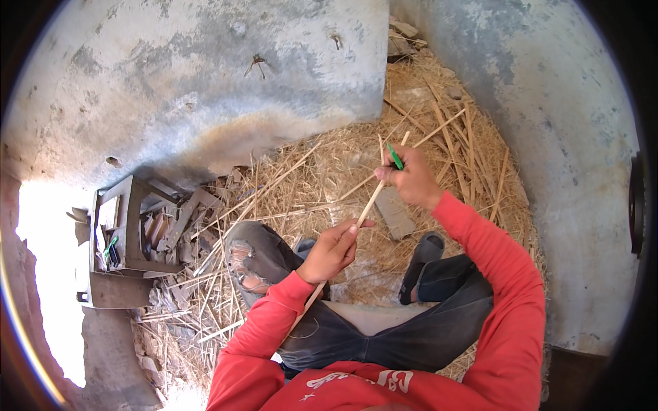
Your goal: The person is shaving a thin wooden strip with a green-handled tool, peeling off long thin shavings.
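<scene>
A long, pale wooden strip [371, 204] runs slantwise from beside my left forearm up to my right hand. My left hand [331, 252] is closed around it, thumb on top, over the gap between my knees. Farther up, my right hand [412, 177] grips a slim green tool [395, 157], probably a knife; its blade does not show. The thumb of that hand lies against the strip. Above this hand the strip's far end [405, 138] appears split into thin pieces that spread apart.
Straw-like shavings [322, 161] and loose strips [473, 147] cover the floor. A flat block [395, 213] lies beyond my feet. At left, a wooden box-like frame [130, 226] holds scraps and another green item [111, 252]. Worn plaster walls [205, 75] rise ahead and at right [576, 171].
</scene>
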`<action>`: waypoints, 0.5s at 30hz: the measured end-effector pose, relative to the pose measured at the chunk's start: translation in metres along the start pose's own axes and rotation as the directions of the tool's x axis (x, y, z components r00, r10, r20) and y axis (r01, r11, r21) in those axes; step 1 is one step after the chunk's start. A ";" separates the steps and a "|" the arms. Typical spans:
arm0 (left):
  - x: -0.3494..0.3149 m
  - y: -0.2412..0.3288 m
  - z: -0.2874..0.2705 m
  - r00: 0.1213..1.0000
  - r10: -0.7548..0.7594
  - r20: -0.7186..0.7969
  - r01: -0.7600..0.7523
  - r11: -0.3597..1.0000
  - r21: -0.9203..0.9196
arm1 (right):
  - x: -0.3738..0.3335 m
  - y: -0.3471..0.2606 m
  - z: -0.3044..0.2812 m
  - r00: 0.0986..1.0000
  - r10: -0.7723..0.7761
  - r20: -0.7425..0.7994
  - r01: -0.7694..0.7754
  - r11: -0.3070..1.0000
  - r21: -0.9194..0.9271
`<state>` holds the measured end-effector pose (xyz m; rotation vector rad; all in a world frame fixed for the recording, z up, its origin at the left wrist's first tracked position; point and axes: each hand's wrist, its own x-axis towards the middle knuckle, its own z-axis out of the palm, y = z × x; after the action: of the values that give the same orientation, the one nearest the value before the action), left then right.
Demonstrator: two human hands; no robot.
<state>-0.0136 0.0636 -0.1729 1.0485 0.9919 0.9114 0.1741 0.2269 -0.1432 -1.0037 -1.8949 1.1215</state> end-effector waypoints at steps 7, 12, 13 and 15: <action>0.002 -0.007 0.000 0.981 0.111 -0.162 -0.060 0.955 0.292 | 0.008 0.013 0.003 0.994 0.104 0.043 -0.106 0.994 0.041; 0.004 -0.010 0.001 0.921 0.313 -0.234 -0.120 0.796 0.593 | 0.011 0.021 0.008 0.991 0.126 0.039 -0.130 0.984 0.118; 0.004 -0.012 0.002 0.907 0.344 -0.242 -0.126 0.770 0.625 | 0.012 0.023 0.009 0.989 0.138 0.043 -0.143 0.978 0.154; 0.006 -0.016 0.003 0.877 0.408 -0.252 -0.135 0.714 0.687 | 0.014 0.030 0.010 0.986 0.160 0.051 -0.168 0.959 0.227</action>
<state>-0.0075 0.0642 -0.1891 1.6918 1.5914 1.0731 0.1670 0.2454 -0.1719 -1.0295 -1.6822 1.4259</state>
